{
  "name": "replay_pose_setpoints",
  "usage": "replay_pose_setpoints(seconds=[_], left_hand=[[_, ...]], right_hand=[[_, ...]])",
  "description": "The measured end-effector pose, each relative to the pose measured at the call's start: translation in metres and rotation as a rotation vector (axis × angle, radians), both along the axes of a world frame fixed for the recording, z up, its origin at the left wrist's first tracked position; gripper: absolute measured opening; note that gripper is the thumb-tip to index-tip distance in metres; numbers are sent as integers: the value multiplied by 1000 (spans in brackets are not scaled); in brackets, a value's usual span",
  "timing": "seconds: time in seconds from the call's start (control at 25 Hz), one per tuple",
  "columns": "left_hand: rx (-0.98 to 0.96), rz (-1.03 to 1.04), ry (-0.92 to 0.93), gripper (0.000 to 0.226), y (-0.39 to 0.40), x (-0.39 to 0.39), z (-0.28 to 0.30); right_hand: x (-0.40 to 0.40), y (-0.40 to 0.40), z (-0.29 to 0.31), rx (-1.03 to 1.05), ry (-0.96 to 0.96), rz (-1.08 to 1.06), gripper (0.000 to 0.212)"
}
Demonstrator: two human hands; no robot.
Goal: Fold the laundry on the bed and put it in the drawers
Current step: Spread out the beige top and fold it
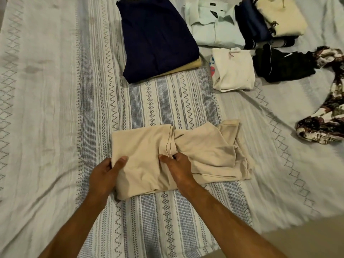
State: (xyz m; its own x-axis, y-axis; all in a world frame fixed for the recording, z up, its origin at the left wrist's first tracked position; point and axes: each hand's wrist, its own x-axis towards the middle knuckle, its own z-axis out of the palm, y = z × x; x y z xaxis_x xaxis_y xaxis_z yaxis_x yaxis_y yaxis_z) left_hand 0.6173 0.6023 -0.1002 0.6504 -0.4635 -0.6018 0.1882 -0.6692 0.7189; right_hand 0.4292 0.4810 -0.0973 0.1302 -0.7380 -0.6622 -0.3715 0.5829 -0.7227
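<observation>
With your left hand (104,172) and right hand (178,168) both pinching the beige shirt (186,151), fold it evenly, aligning the edges.

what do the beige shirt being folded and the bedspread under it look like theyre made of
Beige shirt: seemingly a soft matte knit, perhaps cotton jersey; it drapes in rounded folds and shows a stitched hem. Left hand and right hand both grip it. Bedspread: apparently thin woven cotton, matte, with a woven-looking grid and zigzag pattern and fine creases.
</observation>
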Motion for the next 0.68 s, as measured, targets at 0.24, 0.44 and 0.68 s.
replay_pose_setpoints(seconds=[0.24, 0.44, 0.68], left_hand=[[-1, 26, 60, 42, 4, 1, 14], [-175, -63, -107, 27, -40, -34, 84], [-335, -384, -263, 24, -126, -147, 133]], right_hand=[[10, 8, 12, -190, 164, 36, 32], [-15, 6, 22, -804, 294, 356, 40], [-69, -39, 55, 376, -609, -233, 55]])
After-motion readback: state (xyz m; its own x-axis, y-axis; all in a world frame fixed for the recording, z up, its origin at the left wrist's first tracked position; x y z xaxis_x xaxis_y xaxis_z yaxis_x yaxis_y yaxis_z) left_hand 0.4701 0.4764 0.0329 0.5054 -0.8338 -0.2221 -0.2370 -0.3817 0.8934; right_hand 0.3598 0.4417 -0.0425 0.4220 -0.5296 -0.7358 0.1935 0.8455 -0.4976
